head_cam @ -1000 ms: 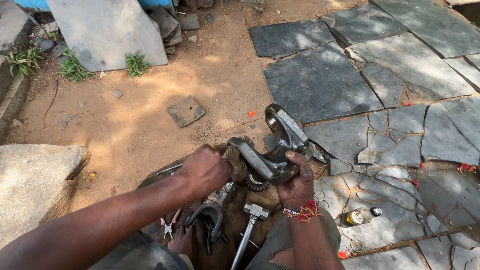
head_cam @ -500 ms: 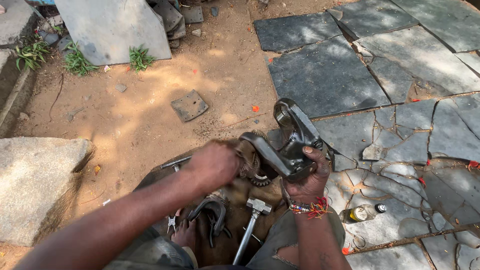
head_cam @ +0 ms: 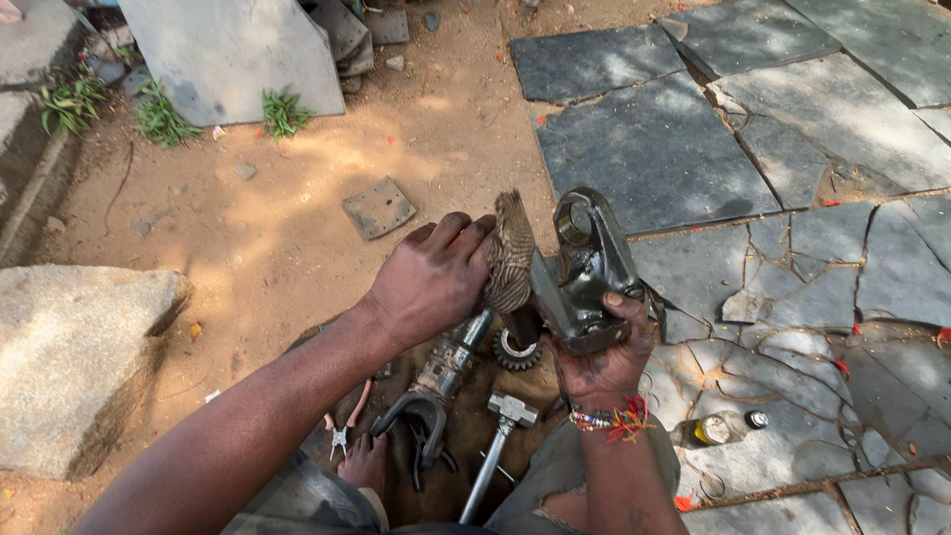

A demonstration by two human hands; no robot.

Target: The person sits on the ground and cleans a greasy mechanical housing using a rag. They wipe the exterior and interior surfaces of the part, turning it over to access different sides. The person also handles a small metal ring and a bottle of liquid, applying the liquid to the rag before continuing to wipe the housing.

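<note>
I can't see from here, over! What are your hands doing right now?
Right hand grips metal yoke. Left hand presses striped rag against it. Hammer, gear on ground below, clear of hands.

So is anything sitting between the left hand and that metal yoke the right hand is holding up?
Only the rag: the left hand presses this striped cloth against the upper side of the metal yoke, so cloth, not bare fingers, meets the metal there. The right hand grips the yoke directly from below.

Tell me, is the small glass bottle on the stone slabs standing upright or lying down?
Lying down. The small glass bottle rests on its side on the stone slabs, dark cap pointing right.
</note>
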